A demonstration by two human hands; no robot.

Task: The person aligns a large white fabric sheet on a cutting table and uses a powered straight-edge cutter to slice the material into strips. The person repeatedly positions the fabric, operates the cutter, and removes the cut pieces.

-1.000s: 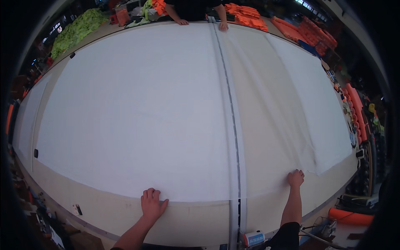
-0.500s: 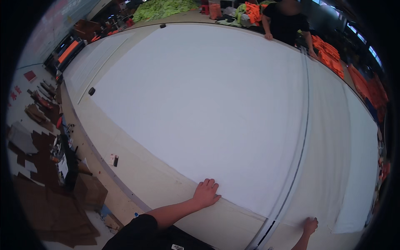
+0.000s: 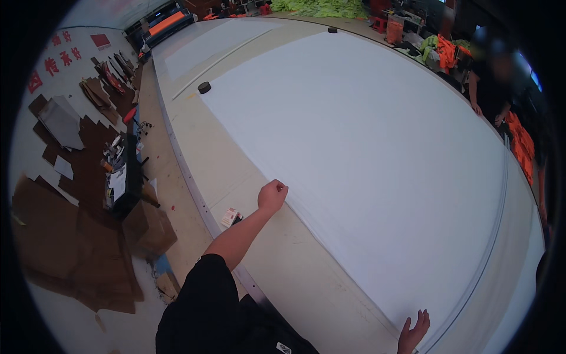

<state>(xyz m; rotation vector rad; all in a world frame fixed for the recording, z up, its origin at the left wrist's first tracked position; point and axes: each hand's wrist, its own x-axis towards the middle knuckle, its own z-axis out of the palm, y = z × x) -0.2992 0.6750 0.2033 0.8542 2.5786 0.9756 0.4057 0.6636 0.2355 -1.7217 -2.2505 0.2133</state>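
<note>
A large sheet of white cloth lies spread over the long beige table. At its left edge my left hand is closed, thumb and fingers pinched together on the cloth's border. Over the near corner of the cloth is my right hand, its fingers spread and holding nothing; whether it touches the cloth I cannot tell. A dark round weight stands by the far left corner, and a second dark weight sits on the far edge. Along the right runs a long rail across the table.
A small white and red box lies left of my left forearm. A thin white strip and another pale sheet lie farther along the table. Across it stands a person near orange cloth. Brown pattern pieces hang at left.
My view has swung left. My left hand has moved farther along the cloth's edge and curled into a pinch. My right hand has come from beyond the rail to the cloth's near corner and opened.
</note>
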